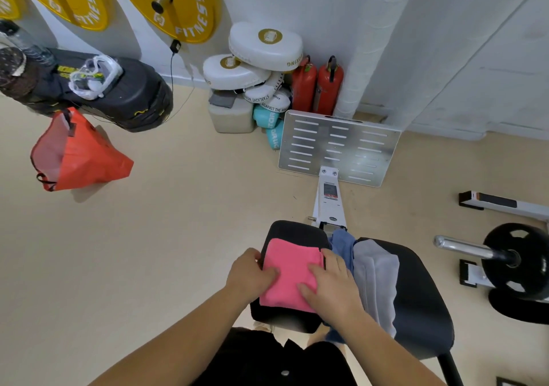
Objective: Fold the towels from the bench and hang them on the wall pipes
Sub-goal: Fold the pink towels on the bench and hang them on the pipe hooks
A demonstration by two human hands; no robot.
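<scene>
A pink towel (289,269), folded into a small rectangle, lies on the black padded seat of the bench (292,229). My left hand (251,275) rests on its left edge with fingers laid flat on the cloth. My right hand (329,287) presses flat on its right half. Beside it, a blue towel (341,244) and a grey towel (375,278) are draped over the gap between the two bench pads. A white wrapped pipe (361,58) runs up the wall behind.
The bench's metal footplate (338,148) stands ahead by the wall. Two red extinguishers (316,87) and stacked white pads (264,47) sit in the corner. An orange bag (77,157) lies on the floor at left. A barbell with a black plate (517,261) lies at right.
</scene>
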